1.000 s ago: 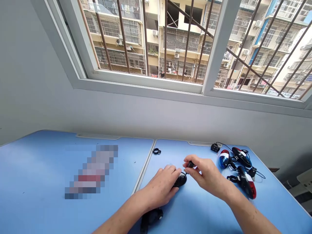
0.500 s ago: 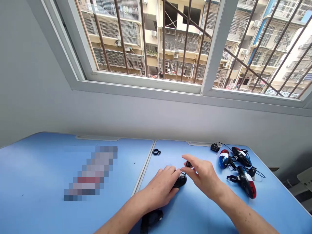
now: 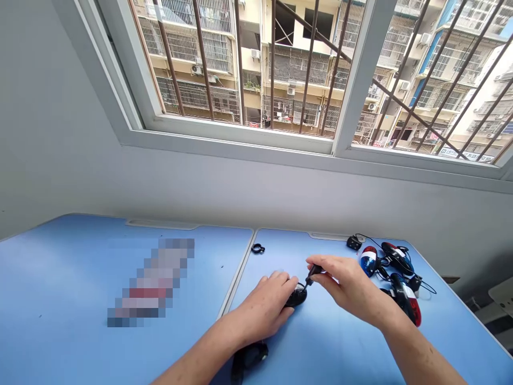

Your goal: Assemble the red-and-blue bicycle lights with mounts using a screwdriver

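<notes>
1. Black, slim-handled tool [image 3: 313,274], right of lower centre, is pinched between the thumb and fingers of the right hand [image 3: 344,283]; its tip reaches a glossy black oval housing [image 3: 296,297].
2. The left hand [image 3: 266,305] holds the housing on the blue tabletop [image 3: 320,342], fingers curled and nearly closed.
3. Slip hazard: the slanted shaft could skid off the curved surface towards the left fingers.
4. Rotation hazard: weak left-hand pressure could let the housing twist.

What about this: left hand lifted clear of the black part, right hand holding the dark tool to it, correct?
No: the head view shows the left hand holding the black part, not lifted clear. The right hand does hold the dark tool to it.
</notes>
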### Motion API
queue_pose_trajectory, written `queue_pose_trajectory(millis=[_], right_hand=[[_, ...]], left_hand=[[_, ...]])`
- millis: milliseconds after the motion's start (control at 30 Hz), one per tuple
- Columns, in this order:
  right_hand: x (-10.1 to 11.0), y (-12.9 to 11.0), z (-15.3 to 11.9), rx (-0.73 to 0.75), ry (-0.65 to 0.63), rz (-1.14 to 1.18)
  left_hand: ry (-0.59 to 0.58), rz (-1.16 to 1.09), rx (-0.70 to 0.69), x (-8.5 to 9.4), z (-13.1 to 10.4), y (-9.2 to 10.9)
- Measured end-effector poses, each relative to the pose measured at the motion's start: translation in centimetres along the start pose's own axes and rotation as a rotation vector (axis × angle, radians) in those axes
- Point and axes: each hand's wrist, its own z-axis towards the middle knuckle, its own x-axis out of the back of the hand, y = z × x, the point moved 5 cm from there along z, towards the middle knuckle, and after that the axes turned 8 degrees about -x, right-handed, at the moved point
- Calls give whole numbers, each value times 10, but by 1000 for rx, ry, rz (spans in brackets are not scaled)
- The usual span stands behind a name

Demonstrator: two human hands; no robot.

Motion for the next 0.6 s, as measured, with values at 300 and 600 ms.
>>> queue_pose_trajectory(millis=[300, 600], right_hand=[[-3, -2, 3, -100, 65, -83], [-14, -5, 0, 34, 225, -97]], left_hand=[[1, 19, -17, 0, 1, -1], [31, 11, -39, -7, 1, -5]])
